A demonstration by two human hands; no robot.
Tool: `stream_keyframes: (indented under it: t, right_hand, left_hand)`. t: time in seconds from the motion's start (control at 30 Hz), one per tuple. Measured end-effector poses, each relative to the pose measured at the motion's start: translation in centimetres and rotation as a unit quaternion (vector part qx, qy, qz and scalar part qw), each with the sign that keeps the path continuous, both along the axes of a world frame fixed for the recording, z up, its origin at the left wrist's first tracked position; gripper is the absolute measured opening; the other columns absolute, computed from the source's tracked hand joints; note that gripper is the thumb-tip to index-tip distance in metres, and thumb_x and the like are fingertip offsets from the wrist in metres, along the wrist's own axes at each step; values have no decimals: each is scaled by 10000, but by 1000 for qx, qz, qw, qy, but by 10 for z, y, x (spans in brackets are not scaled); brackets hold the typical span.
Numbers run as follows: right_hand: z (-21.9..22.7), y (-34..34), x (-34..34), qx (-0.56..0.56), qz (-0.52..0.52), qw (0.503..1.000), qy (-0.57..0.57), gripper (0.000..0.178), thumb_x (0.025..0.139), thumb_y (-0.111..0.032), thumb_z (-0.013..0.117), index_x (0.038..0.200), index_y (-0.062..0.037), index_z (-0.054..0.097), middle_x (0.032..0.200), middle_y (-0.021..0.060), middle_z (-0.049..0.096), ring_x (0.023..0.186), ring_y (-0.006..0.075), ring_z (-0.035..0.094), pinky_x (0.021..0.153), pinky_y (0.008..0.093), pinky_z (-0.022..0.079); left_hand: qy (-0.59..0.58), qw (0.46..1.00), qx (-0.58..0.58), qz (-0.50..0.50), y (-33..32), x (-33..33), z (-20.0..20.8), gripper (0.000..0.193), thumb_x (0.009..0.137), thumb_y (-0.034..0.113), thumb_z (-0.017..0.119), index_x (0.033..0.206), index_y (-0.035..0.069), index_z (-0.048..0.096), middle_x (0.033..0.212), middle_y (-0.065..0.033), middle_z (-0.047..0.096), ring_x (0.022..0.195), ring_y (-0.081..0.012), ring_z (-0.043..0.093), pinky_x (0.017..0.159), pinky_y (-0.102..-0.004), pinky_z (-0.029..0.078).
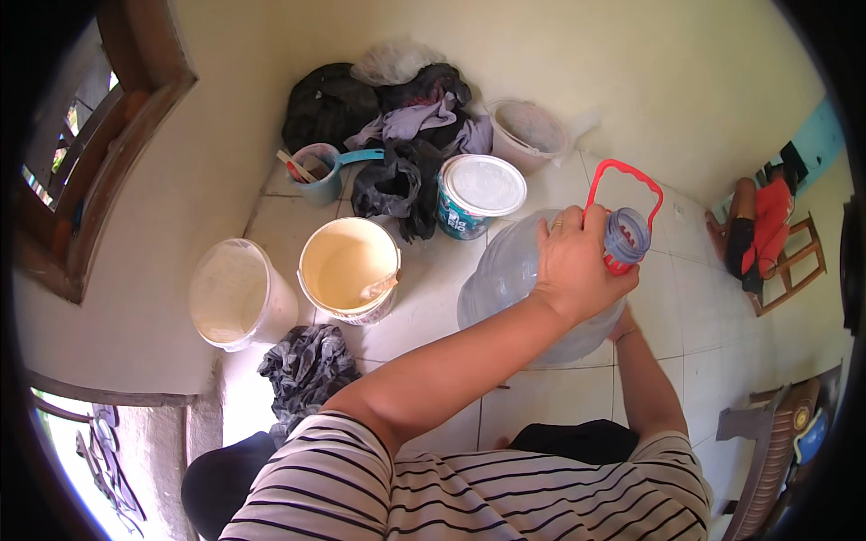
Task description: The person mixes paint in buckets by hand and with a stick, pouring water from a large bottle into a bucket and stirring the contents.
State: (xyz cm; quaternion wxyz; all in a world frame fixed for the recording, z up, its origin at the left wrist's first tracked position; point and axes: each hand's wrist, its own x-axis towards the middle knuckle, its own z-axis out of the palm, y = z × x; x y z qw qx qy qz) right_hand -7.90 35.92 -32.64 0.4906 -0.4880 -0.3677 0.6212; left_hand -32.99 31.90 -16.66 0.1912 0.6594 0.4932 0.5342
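A large clear plastic water jug (510,270) stands tilted before me, its open mouth (629,233) toward the right. A red carrying handle (625,166) is fixed round its neck. My left hand (577,257) is closed on the jug's neck and shoulder, a ring on one finger. At the jug's near right side, my right hand (624,323) holds against it, with most of its fingers hidden behind the plastic. Left of the jug is a cream-coated paint bucket (350,270) with a scraper-like tool (379,286) inside.
A white bucket (244,296), a lidded paint pail (463,216), a pinkish bucket (530,133) and a teal dipper (320,185) stand around. Black plastic bags (397,187) and cloths pile by the wall. At right, a person in red (767,225) sits near a wooden chair (796,261).
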Motion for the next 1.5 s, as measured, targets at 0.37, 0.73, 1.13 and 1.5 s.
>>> stream_keyframes:
  t: [0.37, 0.73, 1.13, 1.5]
  right_hand:
    - [-63, -12, -99, -142, 96, 971, 168, 485, 902, -363, 424, 1254, -29, 453, 1226, 86, 523, 1106, 215, 504, 912, 346, 421]
    - [-27, -13, -80, -112, 99, 982, 115, 521, 904, -394, 408, 1277, -31, 422, 1259, 92, 499, 1135, 235, 486, 949, 364, 399]
    - [94, -38, -37, -46, 73, 981, -175, 664, 888, -496, 422, 1301, 23, 383, 1286, 150, 459, 1186, 252, 436, 1005, 345, 322]
    - [146, -57, -58, 0, -12, 949, -315, 612, 876, -463, 491, 1212, 48, 482, 1152, 114, 548, 1060, 180, 516, 927, 291, 381]
  left_hand:
    - [-123, 992, 16, -18, -26, -92, -10, 517, 574, 191, 787, 963, -1, 505, 887, -113, 601, 801, -183, 598, 720, -311, 480]
    - [-319, 947, 23, -3, -44, -142, -43, 454, 690, 94, 735, 1033, -16, 458, 981, -78, 576, 916, -128, 548, 824, -280, 438]
    - [-544, 839, 20, 31, -41, -133, -71, 344, 816, 117, 638, 1090, 2, 466, 1040, -64, 557, 945, -119, 525, 848, -272, 416]
    - [-601, 797, -19, 61, -29, -146, -92, 361, 810, 210, 668, 1058, 5, 505, 999, -58, 585, 905, -105, 538, 819, -242, 422]
